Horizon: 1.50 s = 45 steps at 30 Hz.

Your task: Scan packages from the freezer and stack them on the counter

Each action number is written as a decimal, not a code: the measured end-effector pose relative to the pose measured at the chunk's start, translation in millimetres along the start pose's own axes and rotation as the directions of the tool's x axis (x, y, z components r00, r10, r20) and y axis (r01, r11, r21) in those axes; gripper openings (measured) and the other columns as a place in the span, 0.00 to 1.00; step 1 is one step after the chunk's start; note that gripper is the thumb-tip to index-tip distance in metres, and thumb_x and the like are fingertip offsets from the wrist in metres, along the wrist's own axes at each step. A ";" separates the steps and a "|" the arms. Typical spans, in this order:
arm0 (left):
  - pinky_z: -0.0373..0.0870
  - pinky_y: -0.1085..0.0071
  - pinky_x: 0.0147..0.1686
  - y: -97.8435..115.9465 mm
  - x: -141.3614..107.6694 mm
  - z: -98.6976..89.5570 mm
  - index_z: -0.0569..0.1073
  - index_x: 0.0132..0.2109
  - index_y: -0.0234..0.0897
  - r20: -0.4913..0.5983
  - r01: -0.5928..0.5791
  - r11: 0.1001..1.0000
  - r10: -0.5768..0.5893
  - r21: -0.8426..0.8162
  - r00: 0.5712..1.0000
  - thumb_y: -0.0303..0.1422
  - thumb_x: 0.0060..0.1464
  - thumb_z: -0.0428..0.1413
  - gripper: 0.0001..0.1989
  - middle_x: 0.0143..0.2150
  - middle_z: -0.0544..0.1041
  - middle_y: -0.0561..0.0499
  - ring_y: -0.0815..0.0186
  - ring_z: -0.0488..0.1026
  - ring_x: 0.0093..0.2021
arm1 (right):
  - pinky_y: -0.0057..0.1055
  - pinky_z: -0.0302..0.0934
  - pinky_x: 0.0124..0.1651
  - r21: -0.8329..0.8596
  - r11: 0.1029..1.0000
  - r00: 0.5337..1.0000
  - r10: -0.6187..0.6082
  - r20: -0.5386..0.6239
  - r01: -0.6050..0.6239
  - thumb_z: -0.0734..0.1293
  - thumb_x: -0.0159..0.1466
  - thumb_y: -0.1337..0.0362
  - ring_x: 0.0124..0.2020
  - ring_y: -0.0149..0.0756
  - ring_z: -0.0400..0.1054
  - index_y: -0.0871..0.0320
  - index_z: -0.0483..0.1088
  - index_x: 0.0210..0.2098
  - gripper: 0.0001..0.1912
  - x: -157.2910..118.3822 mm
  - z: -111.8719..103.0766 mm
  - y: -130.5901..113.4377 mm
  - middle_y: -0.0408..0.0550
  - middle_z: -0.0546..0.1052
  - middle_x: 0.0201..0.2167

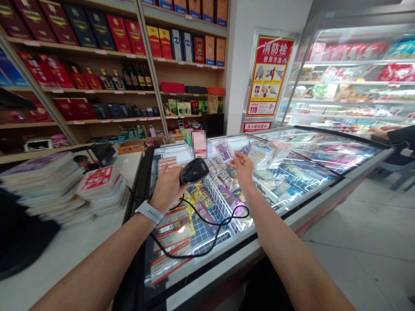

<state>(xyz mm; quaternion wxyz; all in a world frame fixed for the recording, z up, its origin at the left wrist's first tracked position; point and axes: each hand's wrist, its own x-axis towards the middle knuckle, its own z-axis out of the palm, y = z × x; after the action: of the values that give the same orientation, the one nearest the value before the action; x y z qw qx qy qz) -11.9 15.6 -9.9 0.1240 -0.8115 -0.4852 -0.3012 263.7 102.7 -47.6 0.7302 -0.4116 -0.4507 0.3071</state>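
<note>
Nearest me, a black cable [186, 257] loops slackly over the glass-topped freezer [311, 209]; I judge that slack useful, provided it catches on nothing. My left hand [167, 185] is closed round a black handheld scanner [194, 171], though most of its grip is hidden from me. The scanner's nose seems turned roughly toward the card [223, 151], with a gap between them. My right hand [244, 169] has its thumb and fingertips pinched together on the card's edge at a lower corner, holding it up above the glass. For a clean reading, I would want the card square to the scanner, its surface tipped out of glare and my fingertips clear of the print. It looks flat and thin, pale with a purple panel, its fine print illegible to me. Beyond my right hand, stacks of packets [260, 153] rest on the glass.
</note>
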 end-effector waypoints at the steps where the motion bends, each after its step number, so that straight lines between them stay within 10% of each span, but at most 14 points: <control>1: 0.55 0.49 0.63 -0.1 0.0 0.0 0.72 0.51 0.34 -0.005 0.001 1.000 -0.001 -0.002 1.000 0.36 0.58 0.53 0.16 0.47 0.80 0.41 0.51 0.76 0.51 | 0.37 0.73 0.40 0.005 1.000 1.000 -0.001 -0.001 0.001 0.71 0.54 0.53 0.30 0.34 0.73 0.60 0.71 0.41 0.20 -0.2 0.0 -0.2 0.45 0.78 0.30; 39: 0.52 0.48 0.64 1.9 -1.0 -3.0 0.72 0.53 0.38 -0.032 0.007 0.999 -0.008 -0.045 0.999 0.37 0.60 0.51 0.17 0.51 0.80 0.42 0.52 0.75 0.54 | 0.34 0.70 0.32 -0.192 0.981 0.993 -0.043 -0.108 0.021 0.67 0.57 0.51 0.26 0.35 0.72 0.62 0.72 0.42 0.22 -2.0 -7.8 -8.5 0.47 0.78 0.29; 45: 0.54 0.47 0.64 2.6 -1.0 -3.1 0.72 0.53 0.37 -0.034 0.008 0.998 -0.010 -0.057 0.999 0.37 0.60 0.50 0.17 0.49 0.80 0.41 0.51 0.75 0.53 | 0.38 0.66 0.47 -0.736 0.649 0.968 -0.249 0.032 0.191 0.63 0.63 0.59 0.35 0.40 0.75 0.60 0.75 0.46 0.17 7.4 -39.7 -13.2 0.51 0.81 0.37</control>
<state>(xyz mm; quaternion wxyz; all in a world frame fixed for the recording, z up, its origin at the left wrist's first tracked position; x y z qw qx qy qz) -11.2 12.0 -7.8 0.1078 -0.8070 -0.4781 -0.3295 303.8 89.6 -43.1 0.5511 -0.6225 -0.5557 -0.0054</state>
